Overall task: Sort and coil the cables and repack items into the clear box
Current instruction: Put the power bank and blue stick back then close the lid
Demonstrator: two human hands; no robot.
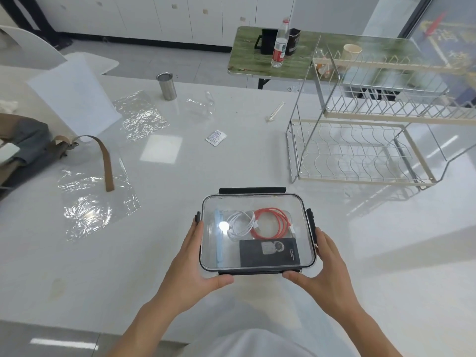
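A lidded clear box, rectangular with rounded corners, is gripped at nine o'clock by the left hand and at three o'clock by the right hand, fingers curled. Inside, a coiled orange cable is seen at twelve o'clock, beside a coiled white cable.

A clear plastic box with black clips is set on the near middle of the white table, flanked by the left hand and the right hand. Inside it, a coiled white cable is placed left of a coiled orange cable; a flat black rectangular pack is laid in front of both, and a pale blue strip is laid along the left wall. Behind and to the right, a two-tier wire dish rack is stood. A small white sachet is found behind the box, a steel cup farther back to the left, and crinkled clear plastic sheets at the left.
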